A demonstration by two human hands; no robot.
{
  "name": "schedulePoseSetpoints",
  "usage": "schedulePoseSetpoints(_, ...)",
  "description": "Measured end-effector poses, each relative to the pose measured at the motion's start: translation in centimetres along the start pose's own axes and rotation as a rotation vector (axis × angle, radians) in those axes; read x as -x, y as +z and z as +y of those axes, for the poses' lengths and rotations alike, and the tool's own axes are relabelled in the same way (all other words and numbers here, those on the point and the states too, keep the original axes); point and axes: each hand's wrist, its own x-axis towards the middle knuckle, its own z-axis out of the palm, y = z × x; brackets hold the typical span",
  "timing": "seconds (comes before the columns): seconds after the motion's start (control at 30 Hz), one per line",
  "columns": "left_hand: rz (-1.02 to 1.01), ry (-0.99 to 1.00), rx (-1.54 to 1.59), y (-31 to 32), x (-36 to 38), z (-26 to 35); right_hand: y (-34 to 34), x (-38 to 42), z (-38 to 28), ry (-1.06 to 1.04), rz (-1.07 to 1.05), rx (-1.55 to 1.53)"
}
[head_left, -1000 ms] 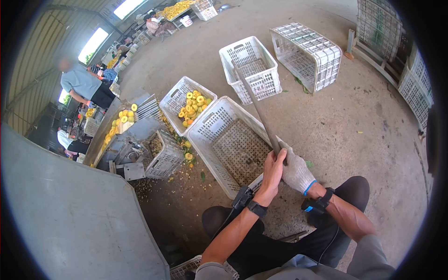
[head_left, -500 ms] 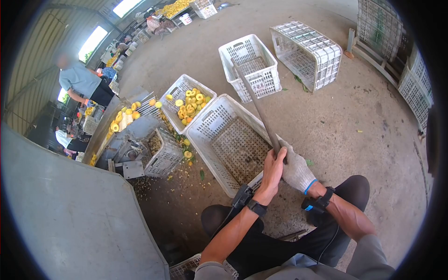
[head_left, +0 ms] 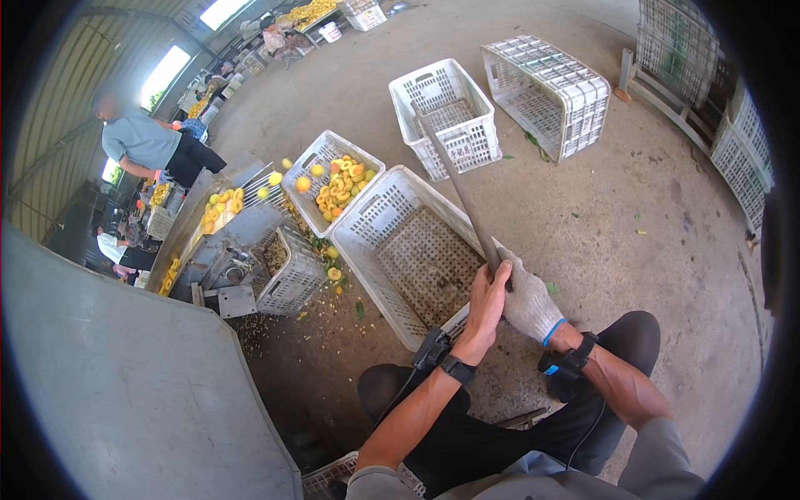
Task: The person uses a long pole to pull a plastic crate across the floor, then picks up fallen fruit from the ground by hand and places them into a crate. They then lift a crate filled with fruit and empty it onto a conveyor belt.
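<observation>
My bare left hand (head_left: 483, 307) is closed round the near end of a long grey-brown pole (head_left: 454, 177). On the same end, my right hand (head_left: 530, 302), in a white knitted glove with a blue cuff, is wrapped just beside the left. The pole slants away from me over the right rim of a large white plastic crate (head_left: 354, 243), whose dirty perforated floor shows. Its far tip overlaps another white crate (head_left: 477, 137) in view. Beyond the large crate, a smaller white crate (head_left: 313, 215) holds yellow-orange halved fruit (head_left: 340, 190).
A metal chute (head_left: 254, 190) carries fruit toward the fruit crate. Below it stands a crate (head_left: 293, 275) of scraps. A grey metal panel (head_left: 133, 375) fills the left side. One crate (head_left: 550, 96) lies on its side. A person in a blue shirt (head_left: 143, 142) stands at the far left.
Several fruit pieces have moved off the chute toward the fruit crate, some apparently in the air. The person at far left has shifted slightly. Both my hands and the pole stay almost still.
</observation>
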Motion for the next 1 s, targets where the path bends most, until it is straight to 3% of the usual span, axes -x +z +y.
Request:
schedulePoseSetpoints(0.17, -0.089, -0.027, -0.027, -0.6, -0.1, 0.2, 0.1, 0.0, 0.3, -0.002, 0.007, 0.001)
schedulePoseSetpoints(1.0, -0.007, -0.001, 0.008, 0.2, 0.2, 0.0, -0.2, 0.0, 0.1, 0.020, -0.024, 0.069)
